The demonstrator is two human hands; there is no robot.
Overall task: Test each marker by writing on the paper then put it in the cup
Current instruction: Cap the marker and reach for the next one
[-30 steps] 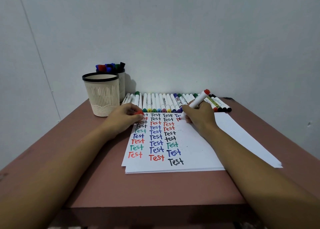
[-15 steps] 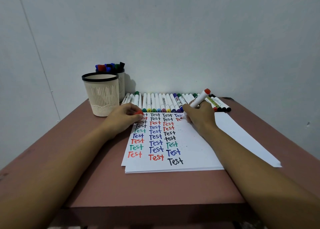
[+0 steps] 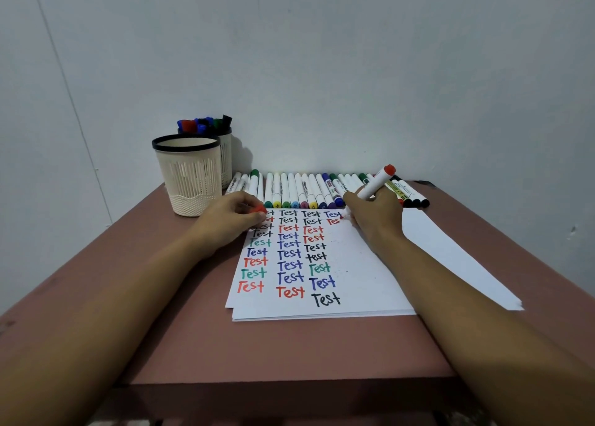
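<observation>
My right hand (image 3: 375, 218) grips a white marker with a red end (image 3: 375, 182), its tip down on the white paper (image 3: 360, 284) beside a half-written red word near the top. The sheet carries columns of "Test" in black, red, blue and green. My left hand (image 3: 230, 221) rests on the paper's top left corner and pinches the red cap (image 3: 258, 208). A cream cup with a black rim (image 3: 188, 176) stands left of the paper, looking empty. Behind it a second cup (image 3: 226, 155) holds several markers.
A row of several capped markers (image 3: 306, 192) lies along the table's back edge against the wall. More white sheets (image 3: 450, 251) fan out to the right under the top one. The brown table (image 3: 273, 348) ends close in front of me.
The right hand has edged slightly right as the red word grows by a letter. The left hand stays put with the cap.
</observation>
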